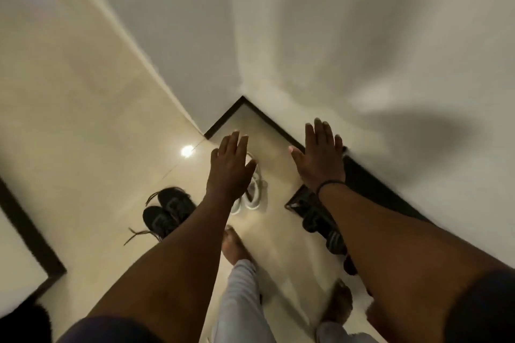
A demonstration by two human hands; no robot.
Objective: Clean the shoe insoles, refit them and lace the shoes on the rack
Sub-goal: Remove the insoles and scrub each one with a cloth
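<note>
A: How are the fingers set?

B: The fingers (pixel 320 131) of the right hand (pixel 320 159) and the left hand (pixel 230 167) are extended and spread; nothing is held.

A: Where are the shoes?

B: The white shoes (pixel 252 192) are partly hidden beneath the left hand, near the floor (pixel 97 133) corner. The black shoes (pixel 167 211), laces loose, are placed left of them. Another dark pair (pixel 323 223) is seen along the right wall edge.

A: Progress?

B: No insole is shown; nothing is judged started. Cleaning, refitting and lacing remain.

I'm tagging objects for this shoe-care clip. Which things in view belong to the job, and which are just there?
Job:
black shoes, laces loose
white shoes
dark shoes by the wall
left hand and right hand, both holding nothing

Just there:
wristband
dark skirting
floor tiles
</note>
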